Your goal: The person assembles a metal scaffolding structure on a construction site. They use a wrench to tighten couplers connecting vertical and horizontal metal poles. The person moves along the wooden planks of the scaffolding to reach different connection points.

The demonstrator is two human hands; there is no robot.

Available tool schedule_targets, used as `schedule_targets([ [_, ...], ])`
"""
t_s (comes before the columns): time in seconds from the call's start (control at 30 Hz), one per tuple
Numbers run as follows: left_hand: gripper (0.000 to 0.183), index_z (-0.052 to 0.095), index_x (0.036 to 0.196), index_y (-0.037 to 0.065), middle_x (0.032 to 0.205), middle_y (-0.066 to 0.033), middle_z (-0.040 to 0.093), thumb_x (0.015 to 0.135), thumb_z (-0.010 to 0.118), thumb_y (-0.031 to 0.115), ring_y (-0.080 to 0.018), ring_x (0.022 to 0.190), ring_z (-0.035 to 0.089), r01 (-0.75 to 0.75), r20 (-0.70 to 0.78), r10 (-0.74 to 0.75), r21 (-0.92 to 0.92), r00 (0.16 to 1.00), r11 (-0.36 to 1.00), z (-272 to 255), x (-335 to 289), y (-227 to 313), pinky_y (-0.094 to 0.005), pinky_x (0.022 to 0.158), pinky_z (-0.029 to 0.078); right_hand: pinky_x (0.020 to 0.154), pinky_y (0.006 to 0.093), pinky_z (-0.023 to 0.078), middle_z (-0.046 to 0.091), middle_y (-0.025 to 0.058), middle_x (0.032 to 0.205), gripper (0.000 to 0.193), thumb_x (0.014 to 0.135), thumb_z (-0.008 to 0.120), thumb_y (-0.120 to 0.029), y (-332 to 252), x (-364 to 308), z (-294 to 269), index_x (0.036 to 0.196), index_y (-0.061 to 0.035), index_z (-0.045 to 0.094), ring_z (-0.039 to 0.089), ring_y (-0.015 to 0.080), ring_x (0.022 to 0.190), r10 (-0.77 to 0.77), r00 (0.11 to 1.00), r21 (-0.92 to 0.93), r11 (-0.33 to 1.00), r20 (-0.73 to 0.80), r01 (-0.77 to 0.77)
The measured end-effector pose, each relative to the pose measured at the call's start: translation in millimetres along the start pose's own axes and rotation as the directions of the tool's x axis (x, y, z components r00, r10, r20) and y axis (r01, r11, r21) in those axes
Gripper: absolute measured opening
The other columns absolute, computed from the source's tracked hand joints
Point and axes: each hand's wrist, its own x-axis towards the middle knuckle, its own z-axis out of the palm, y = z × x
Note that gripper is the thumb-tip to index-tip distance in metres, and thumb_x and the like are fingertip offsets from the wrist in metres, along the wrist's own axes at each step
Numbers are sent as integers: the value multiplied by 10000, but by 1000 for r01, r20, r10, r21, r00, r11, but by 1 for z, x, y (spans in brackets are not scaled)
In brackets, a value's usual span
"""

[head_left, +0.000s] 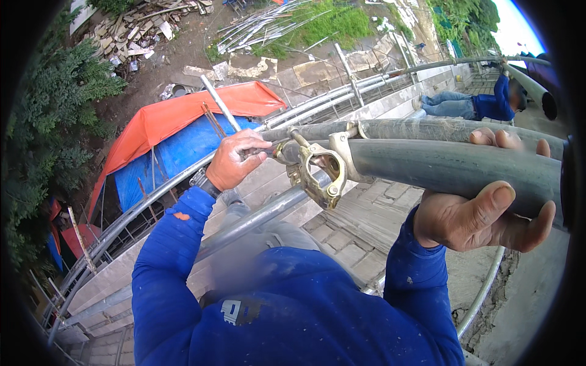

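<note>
Across the upper middle lies a thick grey scaffold pipe point(439, 168), running toward the right edge. My right hand point(473, 216) grips it from below, thumb in front, fingertips showing over its top. A brass-coloured scaffold coupler point(323, 174) sits at the pipe's left end, with its looped jaw facing me. Beside the coupler, my left hand point(235, 157) is closed, thumb and fingers pinching a short dark bar point(267, 150). The bar's far end meets the coupler's bolt area; its kind is unclear. Behind the gripped pipe runs a second dusty pipe point(421, 129).
A thinner steel tube point(262, 219) slants below the coupler, over the plank walkway point(360, 232). Curved guard rails point(140, 194) edge the left side, with an orange tarp point(183, 113) far below. Another person in blue point(476, 105) is on the walkway at the upper right.
</note>
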Motion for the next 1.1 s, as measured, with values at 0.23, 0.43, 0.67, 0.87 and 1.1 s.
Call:
schedule_targets([
  [0.23,219,712,1005,-5,977,-201,724,809,660,79,-372,933,710,-6,159,-93,534,983,846,-4,20,50,-471,837,566,745,390,683,578,374,1236,604,995,628,-92,6,3,2,1483,-256,314,714,301,910,-107,994,26,994,-14,107],
  [0.43,209,683,995,66,881,-181,737,909,628,249,-389,824,730,2,240,-366,835,899,551,22,49,81,-535,690,572,791,349,674,626,302,1229,601,983,646,-62,17,-3,-6,1486,-181,339,713,267,977,-122,993,107,987,0,121],
  [0.67,200,724,932,-6,926,-226,732,874,593,134,-405,860,727,32,207,-307,780,929,624,31,53,91,-498,758,583,876,291,629,564,178,1314,504,976,651,-5,11,0,8,1431,-49,440,694,229,994,-162,980,174,968,-120,181],
  [0.87,246,759,1022,19,1045,-205,763,888,613,164,-379,951,749,3,246,-472,884,847,467,30,57,54,-486,802,593,892,262,607,579,120,1297,439,964,691,1,4,3,10,1364,7,509,675,176,975,-169,971,227,952,-167,204],
  [1.1,209,773,976,33,994,-195,769,867,616,118,-369,930,753,1,250,-478,886,842,464,27,50,40,-490,788,599,834,305,649,630,216,1199,508,962,707,-20,20,6,2,1393,-18,437,721,244,945,-216,973,194,954,-87,229],
])
